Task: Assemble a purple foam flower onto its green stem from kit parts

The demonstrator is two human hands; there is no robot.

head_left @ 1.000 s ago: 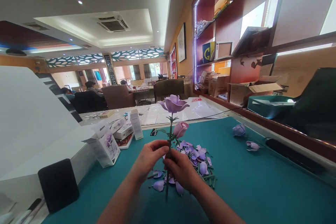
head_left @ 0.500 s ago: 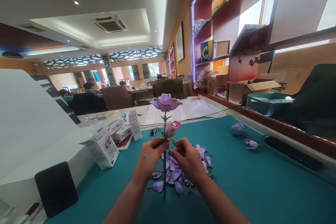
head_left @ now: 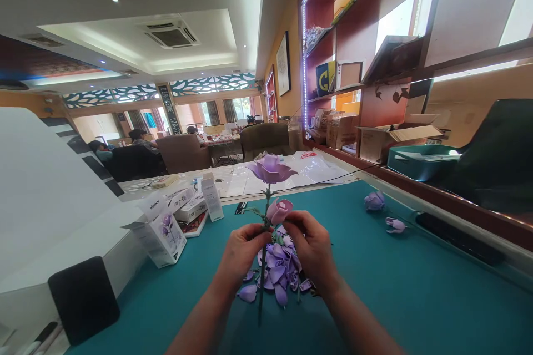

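The left hand is closed around a slender dark-green artificial stem, held nearly upright over the front-centre of the teal-topped counter. The right hand is narrowly pinched at the base of a pink foam rosebud on that stem.

Risk: the stem is carried by one grip while bearing a top-heavy, open lilac foam rose. A slackened grip or excess force at the bud could tip the stem, bend it or dislodge the bud. A falling stem would strike the loose lilac petal pile directly below and scatter it.

Count: one stem, one open rose, one bud. Two lilac foam blooms lie near the counter's far right edge. Petals overlap and cannot be counted. One open white product carton and one upright white box stand by the left edge.
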